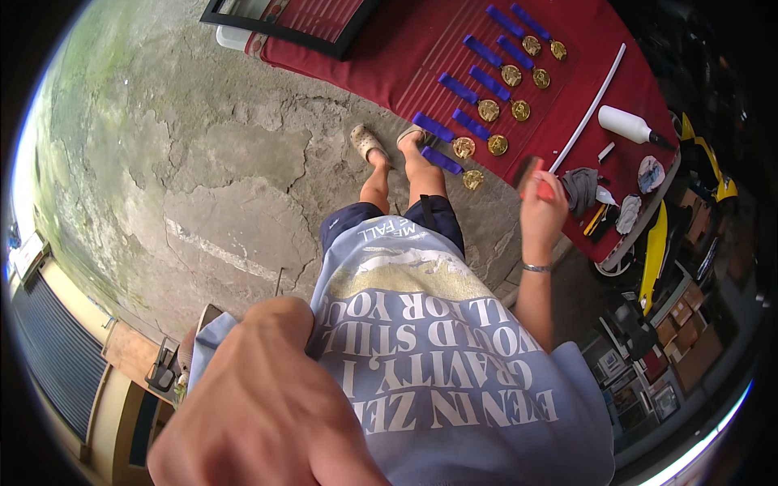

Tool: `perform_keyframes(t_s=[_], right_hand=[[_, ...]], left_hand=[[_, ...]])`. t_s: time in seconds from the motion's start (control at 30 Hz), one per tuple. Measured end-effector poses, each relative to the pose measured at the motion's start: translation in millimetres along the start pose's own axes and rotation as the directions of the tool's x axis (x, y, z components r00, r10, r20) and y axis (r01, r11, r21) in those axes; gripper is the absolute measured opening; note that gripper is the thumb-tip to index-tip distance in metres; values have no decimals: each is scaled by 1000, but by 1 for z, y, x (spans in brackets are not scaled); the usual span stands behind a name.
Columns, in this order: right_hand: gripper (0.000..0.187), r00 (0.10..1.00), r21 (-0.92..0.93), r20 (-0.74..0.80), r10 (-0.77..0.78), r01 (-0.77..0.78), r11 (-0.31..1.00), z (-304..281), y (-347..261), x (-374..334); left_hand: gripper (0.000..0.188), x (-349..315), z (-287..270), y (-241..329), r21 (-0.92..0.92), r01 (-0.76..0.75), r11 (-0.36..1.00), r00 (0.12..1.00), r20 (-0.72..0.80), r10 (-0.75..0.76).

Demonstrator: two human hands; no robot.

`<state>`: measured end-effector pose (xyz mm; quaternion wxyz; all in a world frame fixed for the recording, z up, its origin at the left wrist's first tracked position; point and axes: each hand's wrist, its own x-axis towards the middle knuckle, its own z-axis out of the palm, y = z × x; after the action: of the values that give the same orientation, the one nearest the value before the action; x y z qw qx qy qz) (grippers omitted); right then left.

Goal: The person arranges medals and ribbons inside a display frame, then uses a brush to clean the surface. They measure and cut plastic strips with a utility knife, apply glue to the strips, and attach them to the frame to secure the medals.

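My right hand, over the near edge of the red-covered table, is closed round a small red-handled brush with a dark head, slightly blurred. Large and blurred at the lower left, close to the camera, is my left hand; its fingers are mostly hidden, so I cannot tell what they hold, if anything. Several gold medals with blue-purple ribbons lie in two rows on the red cloth, left of the right hand. A grey cloth lies just to the right of that hand.
A white rod and a white bottle with a black nozzle lie on the table. Near its right corner are a yellow cutter and crumpled wipes. A black frame stands far left; yellow motorcycle panels are beyond the right edge.
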<state>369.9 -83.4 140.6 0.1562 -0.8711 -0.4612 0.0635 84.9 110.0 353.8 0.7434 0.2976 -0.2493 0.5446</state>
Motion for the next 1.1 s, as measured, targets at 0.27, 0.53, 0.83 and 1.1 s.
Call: perform_keyframes(t_s=[0.27,0.53,0.83,1.1], right_hand=[[14,941,820,154,-300,47,570,67,-147,-12],[22,938,658,227,263,-347,668,56,-21,-80],[12,998,552,18,59,-59,831,31,-64,-55],[14,983,728,134,124,-183,660,65,-64,-76]], left_hand=[[36,-2,59,-4,-15,163,987,983,-80,-163],[38,1,58,-9,-53,273,960,951,-136,-278],[34,3,44,-28,-196,332,923,942,22,-334],[39,-51,-66,-6,188,532,826,845,-45,-533]])
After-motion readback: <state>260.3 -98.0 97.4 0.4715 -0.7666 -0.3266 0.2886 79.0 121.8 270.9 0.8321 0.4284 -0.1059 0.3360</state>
